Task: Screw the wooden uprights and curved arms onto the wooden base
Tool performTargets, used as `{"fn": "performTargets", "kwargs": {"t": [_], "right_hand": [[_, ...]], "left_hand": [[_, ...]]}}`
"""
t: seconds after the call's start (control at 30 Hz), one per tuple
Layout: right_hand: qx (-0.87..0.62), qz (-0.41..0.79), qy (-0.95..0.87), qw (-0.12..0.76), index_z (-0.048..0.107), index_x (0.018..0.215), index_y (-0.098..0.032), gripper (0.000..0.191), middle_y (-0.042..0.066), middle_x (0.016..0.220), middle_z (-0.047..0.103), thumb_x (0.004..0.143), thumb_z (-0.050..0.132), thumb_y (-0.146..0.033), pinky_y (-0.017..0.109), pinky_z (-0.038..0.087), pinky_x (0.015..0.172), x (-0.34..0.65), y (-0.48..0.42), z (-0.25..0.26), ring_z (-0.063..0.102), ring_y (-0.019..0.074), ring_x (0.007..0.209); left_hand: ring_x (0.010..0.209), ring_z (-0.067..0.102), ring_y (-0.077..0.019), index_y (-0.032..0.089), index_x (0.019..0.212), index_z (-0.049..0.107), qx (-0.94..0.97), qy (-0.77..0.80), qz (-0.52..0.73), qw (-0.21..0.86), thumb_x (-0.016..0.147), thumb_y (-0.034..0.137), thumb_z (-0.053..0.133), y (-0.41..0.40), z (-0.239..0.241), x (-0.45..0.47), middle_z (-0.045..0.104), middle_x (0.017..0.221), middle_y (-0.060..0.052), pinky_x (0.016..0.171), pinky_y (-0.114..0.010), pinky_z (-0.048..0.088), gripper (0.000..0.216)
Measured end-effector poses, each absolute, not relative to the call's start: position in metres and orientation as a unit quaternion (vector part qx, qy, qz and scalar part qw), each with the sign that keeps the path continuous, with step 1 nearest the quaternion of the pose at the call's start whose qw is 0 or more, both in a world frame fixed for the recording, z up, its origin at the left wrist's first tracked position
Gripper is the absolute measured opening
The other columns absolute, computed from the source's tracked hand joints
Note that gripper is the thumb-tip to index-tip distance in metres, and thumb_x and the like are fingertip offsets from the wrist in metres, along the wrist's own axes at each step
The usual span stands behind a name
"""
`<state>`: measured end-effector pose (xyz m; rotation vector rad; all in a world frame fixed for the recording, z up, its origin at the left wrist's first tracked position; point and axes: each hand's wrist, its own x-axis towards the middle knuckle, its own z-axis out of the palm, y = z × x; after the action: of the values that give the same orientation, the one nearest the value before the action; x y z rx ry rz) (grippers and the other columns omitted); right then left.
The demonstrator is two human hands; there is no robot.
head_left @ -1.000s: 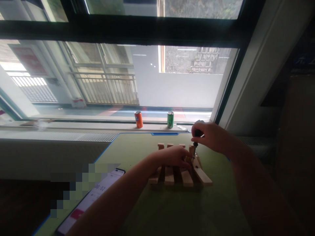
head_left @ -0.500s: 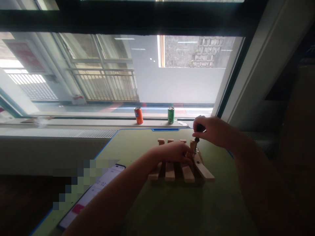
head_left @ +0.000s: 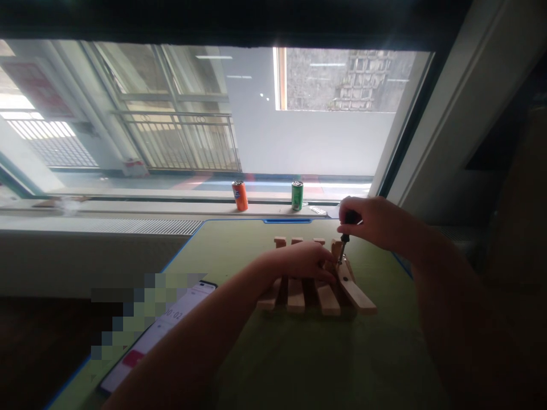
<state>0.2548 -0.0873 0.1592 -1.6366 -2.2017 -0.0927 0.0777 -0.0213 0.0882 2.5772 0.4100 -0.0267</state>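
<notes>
A slatted wooden piece (head_left: 359, 297) of several pale bars lies on the green tabletop (head_left: 239, 245). My left hand (head_left: 305, 259) rests across its middle, fingers curled against the bars near the rightmost one. My right hand (head_left: 374, 221) is closed round the black handle of a screwdriver (head_left: 345, 237). Its metal shaft points down, slightly tilted, and the tip meets the rightmost bar beside my left fingertips. A dark round spot shows on that bar just below the tip. The screw under the tip is too small to make out.
A phone (head_left: 173, 313) showing a timer lies at the table's left side, partly behind my left forearm. On the windowsill beyond stand an orange can (head_left: 240, 196) and a green can (head_left: 297, 196). A large window (head_left: 316, 142) rises behind them.
My right hand has shifted slightly right, tilting the screwdriver's handle that way. The near end of the rightmost bar sits a little farther right. My left hand stays on the wooden piece.
</notes>
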Motion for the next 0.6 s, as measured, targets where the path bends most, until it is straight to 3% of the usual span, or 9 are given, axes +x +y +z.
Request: {"fn": "performTargets", "kwargs": {"t": [0.13,0.3,0.43,0.6], "right_hand": [[-0.574,-0.039,-0.793,0.199,0.060,0.076,-0.022,0.018,0.000,0.067,0.062,0.070,0.060,-0.038,0.025,0.032,0.051,0.252,-0.088,0.160,0.051,0.0122,0.057],[-0.564,-0.009,-0.799,0.208,0.064,0.083,-0.023,0.023,0.000,0.071,0.065,0.080,0.047,-0.038,0.026,0.037,0.057,0.254,-0.093,0.162,0.055,0.0129,0.061],[-0.572,0.050,-0.785,0.234,0.060,0.098,-0.024,0.026,0.001,0.082,0.066,0.074,0.054,-0.032,0.025,0.042,0.058,0.260,-0.095,0.162,0.059,0.0143,0.067],[-0.550,0.105,-0.795,0.233,0.062,0.085,-0.022,0.016,0.001,0.083,0.065,0.070,0.056,-0.027,0.025,0.045,0.062,0.267,-0.089,0.165,0.060,0.0143,0.073]], "left_hand": [[0.070,0.053,-0.0127,0.024,0.109,0.059,0.951,0.153,-0.013,0.269,0.075,0.042,0.055,-0.022,0.091,0.077,0.058,0.085,-0.001,0.061,-0.023,0.035,0.038],[0.069,0.052,-0.0123,0.023,0.111,0.056,0.949,0.155,-0.009,0.273,0.074,0.045,0.056,-0.026,0.098,0.074,0.058,0.083,-0.001,0.059,-0.022,0.034,0.043],[0.066,0.050,-0.0097,0.020,0.105,0.059,0.936,0.151,0.021,0.317,0.077,0.043,0.053,-0.027,0.111,0.066,0.058,0.083,-0.001,0.056,-0.020,0.034,0.036],[0.055,0.046,-0.0069,0.015,0.104,0.058,0.899,0.208,0.125,0.364,0.078,0.043,0.051,-0.015,0.129,0.063,0.056,0.071,-0.001,0.050,-0.020,0.032,0.039]]}}
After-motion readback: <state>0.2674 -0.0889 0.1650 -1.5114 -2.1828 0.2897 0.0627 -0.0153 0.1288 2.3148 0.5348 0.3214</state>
